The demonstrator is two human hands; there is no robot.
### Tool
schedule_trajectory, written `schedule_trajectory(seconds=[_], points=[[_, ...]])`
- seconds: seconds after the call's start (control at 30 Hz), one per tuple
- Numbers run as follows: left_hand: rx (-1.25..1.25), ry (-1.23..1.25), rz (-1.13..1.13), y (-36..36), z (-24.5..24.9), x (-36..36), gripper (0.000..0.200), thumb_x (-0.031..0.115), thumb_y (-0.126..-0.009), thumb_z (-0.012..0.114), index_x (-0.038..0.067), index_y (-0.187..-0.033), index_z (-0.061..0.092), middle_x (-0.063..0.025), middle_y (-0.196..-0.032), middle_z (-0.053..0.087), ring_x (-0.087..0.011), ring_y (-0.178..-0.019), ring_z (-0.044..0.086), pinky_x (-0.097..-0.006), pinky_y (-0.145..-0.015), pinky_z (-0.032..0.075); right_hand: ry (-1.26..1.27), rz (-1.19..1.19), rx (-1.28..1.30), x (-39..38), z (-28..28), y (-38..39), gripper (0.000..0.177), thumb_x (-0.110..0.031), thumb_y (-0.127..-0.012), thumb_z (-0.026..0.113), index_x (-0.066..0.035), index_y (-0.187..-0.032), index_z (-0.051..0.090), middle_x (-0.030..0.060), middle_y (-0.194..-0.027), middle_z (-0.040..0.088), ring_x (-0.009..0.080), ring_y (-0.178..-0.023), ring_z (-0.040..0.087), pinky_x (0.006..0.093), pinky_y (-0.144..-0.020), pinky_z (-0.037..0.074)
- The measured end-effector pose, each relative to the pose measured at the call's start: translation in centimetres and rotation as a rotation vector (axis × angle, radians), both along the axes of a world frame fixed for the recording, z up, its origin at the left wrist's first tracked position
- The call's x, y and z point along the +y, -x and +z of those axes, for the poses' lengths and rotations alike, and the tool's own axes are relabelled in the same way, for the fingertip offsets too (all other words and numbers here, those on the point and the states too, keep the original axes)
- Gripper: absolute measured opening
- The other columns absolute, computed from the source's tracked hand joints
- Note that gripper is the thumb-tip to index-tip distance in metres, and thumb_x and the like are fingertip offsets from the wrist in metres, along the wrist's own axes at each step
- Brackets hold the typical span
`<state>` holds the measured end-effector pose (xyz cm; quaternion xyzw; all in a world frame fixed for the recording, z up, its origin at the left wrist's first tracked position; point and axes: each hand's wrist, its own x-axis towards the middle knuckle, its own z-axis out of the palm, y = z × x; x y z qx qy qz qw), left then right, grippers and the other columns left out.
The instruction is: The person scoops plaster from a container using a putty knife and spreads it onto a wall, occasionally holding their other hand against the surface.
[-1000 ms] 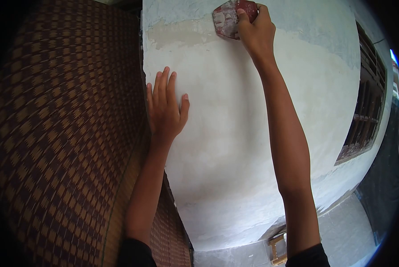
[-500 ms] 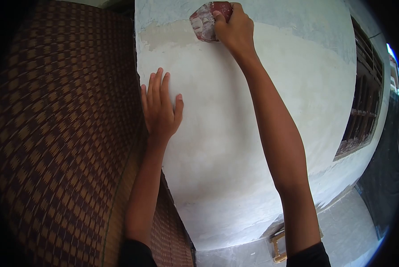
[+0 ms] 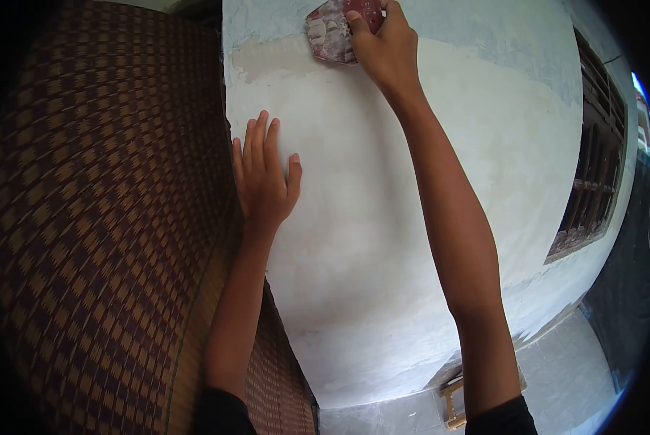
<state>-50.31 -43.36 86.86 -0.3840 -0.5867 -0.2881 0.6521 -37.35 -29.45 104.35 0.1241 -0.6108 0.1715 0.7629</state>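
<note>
Near the top edge of the view, my right hand grips a red scraper smeared with whitish paste, its broad side against the wall. The thumb lies on the face of the tool, and the other fingers are partly hidden behind it. Lower and to the left, my left hand lies flat on the same wall near its left edge, fingers spread and nothing held. The wall is whitish, with a bluish, rougher band along the top and a beige patch below that band at the left.
A brown woven mat surface fills the left side. At the right is a window with dark wooden bars. Grey floor shows at the lower right, with a small wooden frame beside my right arm. Dark sheeting hangs at the far right.
The scraper and my right hand have shifted slightly upward, and the tool is tilted a little differently. My left hand still rests on the wall.
</note>
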Motion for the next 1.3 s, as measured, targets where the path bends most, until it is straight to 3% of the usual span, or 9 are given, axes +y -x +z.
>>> schedule_trajectory(seconds=[0.07,0.23,0.3,0.57,0.9,0.97,1.17,1.23,1.3], points=[[0.003,0.001,-0.003,-0.1,0.0,0.1,0.058,0.018,-0.091,0.053,0.005,-0.145,0.037,-0.015,-0.153,0.035,-0.0337,-0.145,0.029,-0.0552,-0.117,0.018,0.023,-0.294,-0.093,0.6,0.2,1.2,0.031,-0.016,-0.088,0.066,0.007,-0.107,0.056,0.0289,-0.092,0.067,0.0446,-0.086,0.066,0.0469,-0.076,0.052],[-0.014,0.001,-0.006,-0.1,0.0,0.0,0.058,0.018,-0.091,0.053,0.005,-0.145,0.037,-0.0148,-0.154,0.035,-0.0334,-0.145,0.028,-0.0549,-0.117,0.017,0.152,-0.198,-0.03,2.2,0.4,-1.2,0.029,-0.018,-0.088,0.067,0.005,-0.104,0.059,0.0288,-0.092,0.067,0.0437,-0.089,0.066,0.0457,-0.079,0.052],[-0.014,0.0,-0.006,-0.2,-0.1,-0.1,0.058,0.018,-0.091,0.053,0.005,-0.145,0.037,-0.0146,-0.154,0.035,-0.0333,-0.145,0.029,-0.0549,-0.117,0.017,0.222,0.001,-0.124,1.4,-0.1,-1.6,0.045,-0.029,-0.09,0.066,0.003,-0.12,0.057,0.0194,-0.097,0.071,0.0257,-0.086,0.069,0.0349,-0.079,0.054],[-0.013,0.006,0.007,-0.1,-0.1,-0.1,0.058,0.018,-0.091,0.053,0.004,-0.145,0.037,-0.0147,-0.154,0.035,-0.0331,-0.145,0.029,-0.0548,-0.118,0.017,0.277,0.03,-0.139,2.8,-0.3,-2.5,0.047,-0.03,-0.09,0.067,0.003,-0.121,0.056,0.0218,-0.101,0.07,0.0304,-0.095,0.069,0.0372,-0.087,0.051],[-0.005,-0.002,0.007,-0.1,0.0,-0.1,0.058,0.017,-0.091,0.053,0.005,-0.145,0.037,-0.0145,-0.153,0.035,-0.0329,-0.145,0.029,-0.0547,-0.118,0.018,0.261,0.024,-0.13,3.3,0.1,-2.9,0.042,-0.028,-0.091,0.066,0.001,-0.12,0.058,0.0182,-0.098,0.07,0.022,-0.09,0.07,0.0322,-0.077,0.054],[-0.002,0.003,-0.001,-0.2,0.0,0.1,0.058,0.017,-0.091,0.053,0.005,-0.145,0.037,-0.0145,-0.153,0.035,-0.0329,-0.145,0.029,-0.0545,-0.118,0.018,0.113,-0.209,-0.135,3.5,0.0,-1.4,0.043,-0.029,-0.09,0.066,0.002,-0.12,0.058,0.0176,-0.099,0.07,0.0215,-0.086,0.07,0.0318,-0.075,0.054],[0.0,0.0,-0.004,-0.3,0.0,-0.1,0.058,0.017,-0.09,0.053,0.005,-0.145,0.037,-0.0144,-0.154,0.035,-0.0328,-0.145,0.029,-0.0543,-0.118,0.017,0.314,0.009,-0.121,4.1,0.7,-3.0,0.041,-0.024,-0.09,0.066,0.002,-0.12,0.057,0.0169,-0.093,0.071,0.0218,-0.07,0.07,0.0299,-0.062,0.056],[-0.008,0.002,0.036,-0.4,0.1,-0.1,0.057,0.02,-0.092,0.054,0.003,-0.144,0.039,-0.0166,-0.152,0.038,-0.0337,-0.143,0.032,-0.055,-0.117,0.02,0.119,-0.001,-0.127,2.7,0.5,-2.1,0.029,-0.019,-0.089,0.067,0.003,-0.106,0.06,0.0259,-0.093,0.068,0.0401,-0.09,0.067,0.044,-0.079,0.052],[0.002,0.008,0.027,-0.3,0.1,-0.1,0.057,0.021,-0.092,0.054,0.003,-0.144,0.039,-0.0166,-0.152,0.038,-0.0337,-0.143,0.032,-0.055,-0.117,0.02,0.182,-0.044,-0.159,3.7,0.4,-2.7,0.034,-0.022,-0.089,0.067,0.002,-0.111,0.059,0.0233,-0.095,0.069,0.0348,-0.087,0.068,0.0401,-0.076,0.053]])
